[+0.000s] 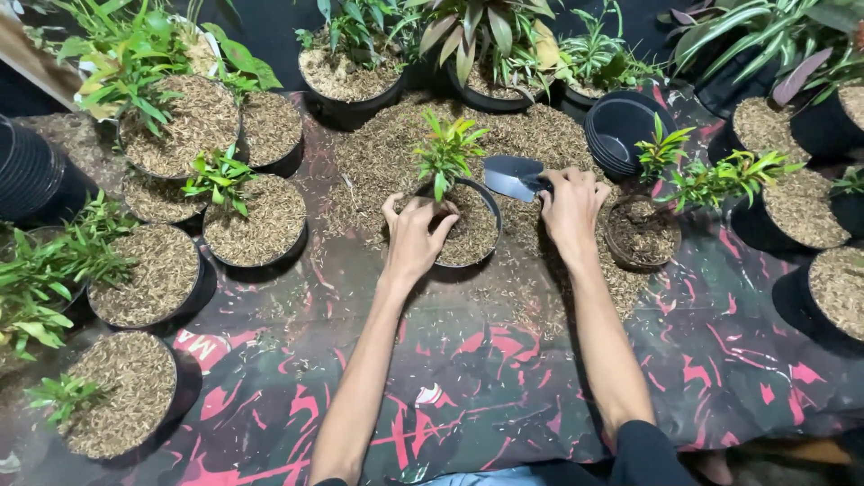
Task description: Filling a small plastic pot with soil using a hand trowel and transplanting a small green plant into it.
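Note:
A small black pot (490, 209) filled with husk mix holds a young green plant (447, 151) at the centre of the mat. My left hand (414, 236) grips the pot's near rim, fingers curled over the edge onto the mix. My right hand (571, 209) is closed on the handle of a grey metal trowel (509, 175), whose blade points left, just above and right of the pot. A heap of loose husk mix (531, 135) spreads behind and around the pot.
Several filled black pots with plants stand at left (254, 236) and right (792, 211). A stack of empty black pots (621, 130) sits right of the trowel, another stack (31, 175) at far left. A bare root ball (641, 232) lies by my right hand. Dark patterned mat (486, 360) underneath.

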